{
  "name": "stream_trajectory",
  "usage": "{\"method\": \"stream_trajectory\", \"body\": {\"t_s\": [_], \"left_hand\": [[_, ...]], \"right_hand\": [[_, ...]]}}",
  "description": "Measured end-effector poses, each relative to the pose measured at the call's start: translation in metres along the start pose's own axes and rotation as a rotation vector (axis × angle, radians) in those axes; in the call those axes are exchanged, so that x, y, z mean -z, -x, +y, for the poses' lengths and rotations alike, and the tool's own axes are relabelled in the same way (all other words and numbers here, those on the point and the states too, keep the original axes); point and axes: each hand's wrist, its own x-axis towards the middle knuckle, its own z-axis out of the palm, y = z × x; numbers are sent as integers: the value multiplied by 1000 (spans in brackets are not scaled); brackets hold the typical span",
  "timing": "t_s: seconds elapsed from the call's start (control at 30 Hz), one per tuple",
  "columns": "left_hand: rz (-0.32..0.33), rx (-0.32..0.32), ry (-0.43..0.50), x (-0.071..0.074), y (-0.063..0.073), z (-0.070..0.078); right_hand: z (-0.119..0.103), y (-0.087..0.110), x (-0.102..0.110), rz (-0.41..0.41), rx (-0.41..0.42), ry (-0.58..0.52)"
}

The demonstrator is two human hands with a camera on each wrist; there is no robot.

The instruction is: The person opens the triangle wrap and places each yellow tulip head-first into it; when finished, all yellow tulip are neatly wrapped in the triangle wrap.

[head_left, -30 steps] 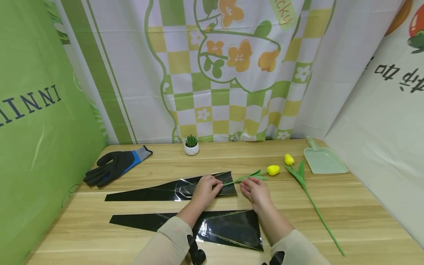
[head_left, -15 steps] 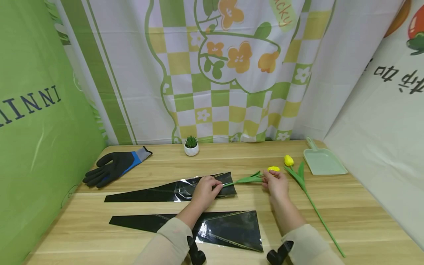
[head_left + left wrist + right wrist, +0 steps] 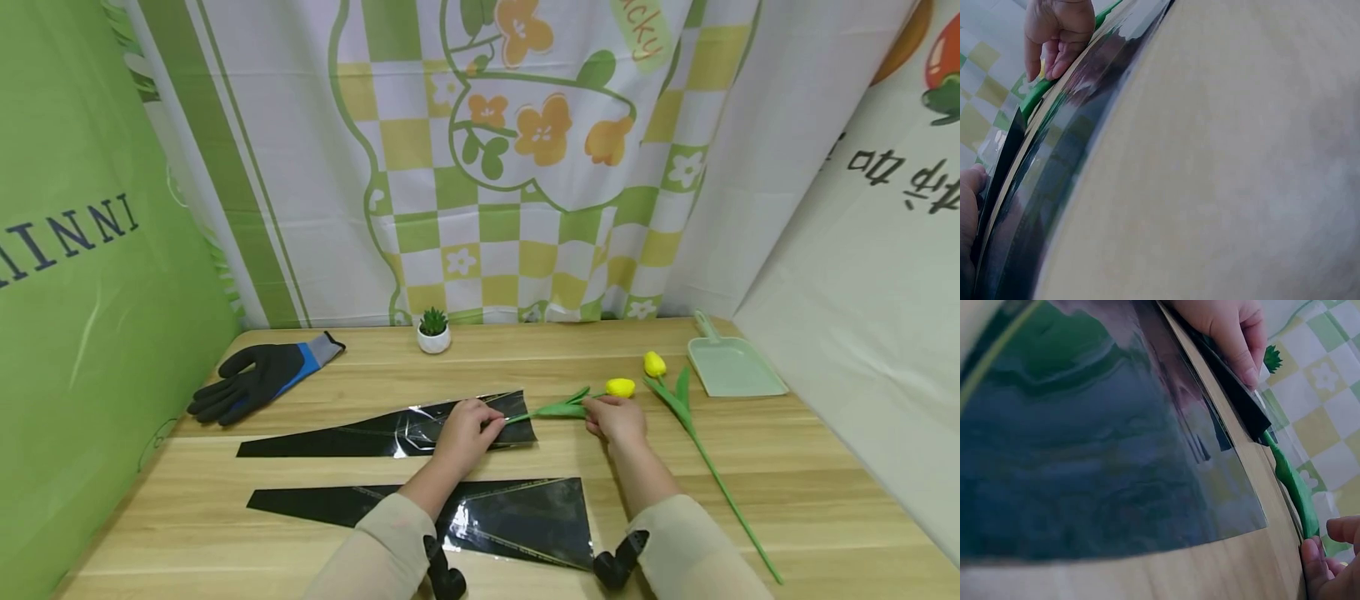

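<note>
A yellow tulip [image 3: 620, 387] lies sideways, its stem running left into the mouth of a black flower sleeve [image 3: 337, 438] with a clear glossy part. My left hand [image 3: 465, 433] pinches the sleeve close to that mouth, where the stem enters; its fingers hide part of both. Just below the bloom, my right hand [image 3: 618, 421] pinches the tulip's stem and leaf between thumb and fingers. The right wrist view shows the green leaf [image 3: 1297, 494] between the sleeve's dark edge and the right fingers. Nearer me, a second black sleeve [image 3: 525, 517] lies flat under the left forearm.
Another yellow tulip [image 3: 705, 450] lies slantwise on the right. Behind it is a pale green dustpan [image 3: 735, 367]. A small potted succulent [image 3: 433, 332] stands at the back, and a black and blue work glove [image 3: 262, 375] lies at the left. Cloth hangs behind the table.
My right hand has moved right from beside the leaves to over the bloom, then slightly back left, uncovering the bloom. The left hand and sleeve have stayed in place.
</note>
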Motion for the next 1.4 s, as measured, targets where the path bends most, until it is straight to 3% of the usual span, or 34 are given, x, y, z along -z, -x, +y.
{"method": "stream_trajectory", "body": {"t_s": [0.23, 0.63, 0.83, 1.13, 1.4], "left_hand": [[-7, 9, 8, 0, 0, 0], [-12, 6, 7, 0, 1, 0], [-16, 12, 9, -1, 0, 0], [-21, 14, 14, 0, 0, -1], [-14, 8, -1, 1, -2, 1]], "right_hand": [[-4, -7, -4, 35, -36, 24], [-8, -16, -11, 120, -84, 171], [-7, -17, -14, 181, -57, 213], [-1, -8, -15, 185, 55, 153], [0, -5, -21, 205, 30, -49]]}}
